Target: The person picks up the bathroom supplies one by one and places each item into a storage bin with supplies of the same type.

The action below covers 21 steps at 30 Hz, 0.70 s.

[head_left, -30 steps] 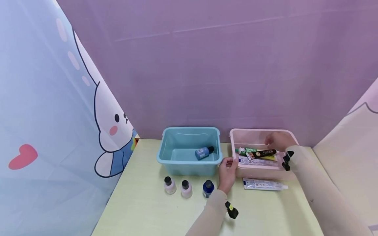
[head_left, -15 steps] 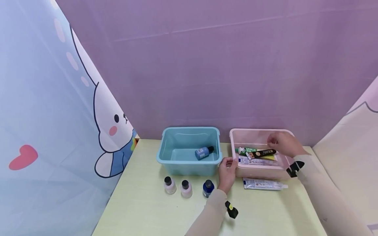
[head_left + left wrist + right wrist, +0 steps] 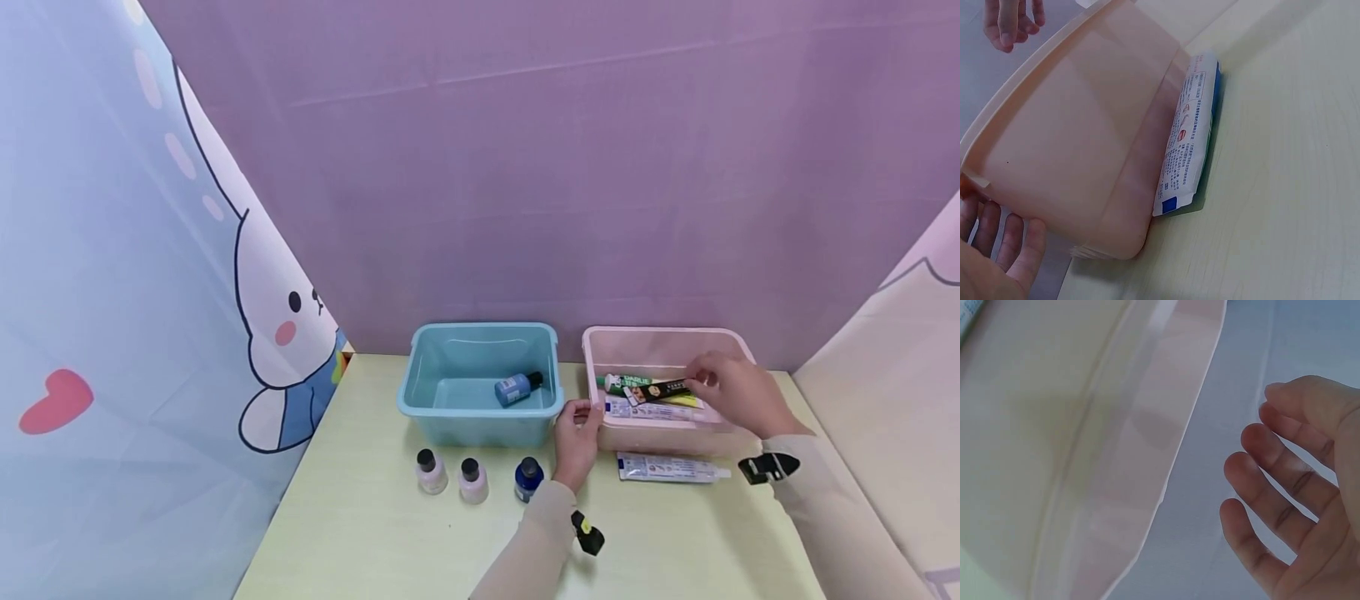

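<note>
My left hand [image 3: 576, 450] holds the near left corner of a pink plastic bin [image 3: 675, 439], thumb and fingers against its walls. Above the bin's right part, my right hand [image 3: 738, 392] hangs with loosely bent fingers and nothing between them, as the right wrist view shows. In the head view its fingertips cover one end of a black toothpaste tube [image 3: 652, 391]. Beneath that tube lie a green tube [image 3: 628, 382], a yellow one [image 3: 686, 401] and a white toothpaste tube [image 3: 648, 410]. Another white toothpaste tube [image 3: 1188, 134] rests on the table along the bin's front wall.
A blue bin [image 3: 480, 425] stands left of the pink one, with a blue bottle [image 3: 513, 389] lying inside. Before it stand two pale pink bottles [image 3: 431, 473] with black caps and a dark blue bottle [image 3: 528, 479]. Purple cloth [image 3: 525, 208] hangs behind the table.
My right hand has drawn back from deep over the pink bin toward its near right side. The left hand, the tubes and the bottles have not visibly moved.
</note>
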Motion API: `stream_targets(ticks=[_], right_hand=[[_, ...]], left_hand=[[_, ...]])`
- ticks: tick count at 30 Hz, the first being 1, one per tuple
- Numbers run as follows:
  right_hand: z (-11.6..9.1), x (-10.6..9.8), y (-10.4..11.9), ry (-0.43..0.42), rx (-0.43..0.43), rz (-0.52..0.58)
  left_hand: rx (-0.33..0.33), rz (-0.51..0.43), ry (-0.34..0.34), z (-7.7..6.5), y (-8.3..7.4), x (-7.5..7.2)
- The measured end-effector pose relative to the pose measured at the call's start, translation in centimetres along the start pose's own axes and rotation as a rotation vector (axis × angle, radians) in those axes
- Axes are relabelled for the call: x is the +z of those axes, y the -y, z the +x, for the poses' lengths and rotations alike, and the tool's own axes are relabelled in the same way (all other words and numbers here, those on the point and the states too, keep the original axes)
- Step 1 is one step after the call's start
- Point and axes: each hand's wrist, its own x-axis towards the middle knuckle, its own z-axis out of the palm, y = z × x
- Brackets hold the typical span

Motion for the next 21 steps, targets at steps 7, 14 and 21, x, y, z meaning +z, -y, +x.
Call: stream_targets(ticks=[7,14,21], right_hand=[[-2.2,0.7,0.7,-0.032,0.016,0.010],[-4.4,1.8,1.0,-0.113,-0.018,0.010],[-5.9,2.4,1.2,-0.144,-0.014,0.039]], left_hand=[[0.000,0.000,0.003,-0.1,-0.2,-0.1],[0.008,0.004,-0.001,-0.2,-0.1,-0.1],[0.012,0.002,0.008,-0.2,0.0,-0.1]])
